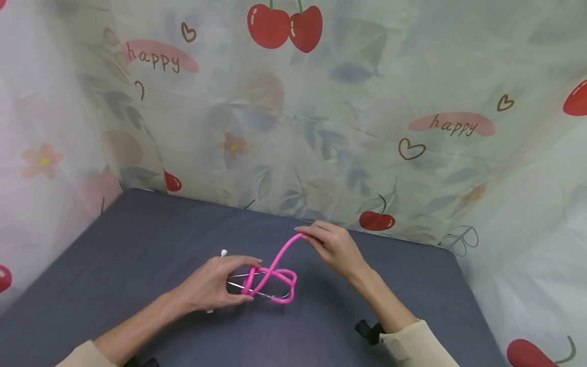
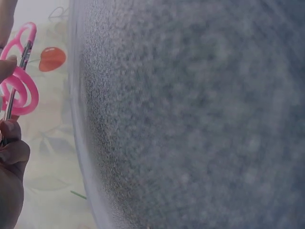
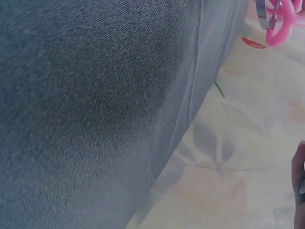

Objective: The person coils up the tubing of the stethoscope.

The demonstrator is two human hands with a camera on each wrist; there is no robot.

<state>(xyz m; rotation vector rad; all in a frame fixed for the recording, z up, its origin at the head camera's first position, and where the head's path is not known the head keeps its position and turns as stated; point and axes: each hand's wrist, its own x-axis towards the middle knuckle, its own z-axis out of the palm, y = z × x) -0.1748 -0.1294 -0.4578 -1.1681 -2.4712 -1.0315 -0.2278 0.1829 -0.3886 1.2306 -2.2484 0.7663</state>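
A stethoscope with pink tubing (image 1: 286, 275) hangs between both hands, over the dark table. My left hand (image 1: 212, 283) grips its metal ear tubes, thumb on the near side and fingers on the far side. One white ear tip (image 1: 223, 252) sticks out beyond that hand. The tubing loops around the metal part, seen edge-on as pink coils (image 2: 29, 93) in the left wrist view. My right hand (image 1: 337, 248), higher and to the right, pinches the tubing's free stretch, which rises in a curve from the coils. Whatever is at that end is hidden by the fingers.
Dark grey cloth covers the table (image 1: 151, 244). Behind it and along both sides hangs a pale curtain (image 1: 293, 127) printed with cherries, flowers and lettering. A black wrist strap (image 1: 369, 332) shows at the right sleeve (image 1: 415, 344).
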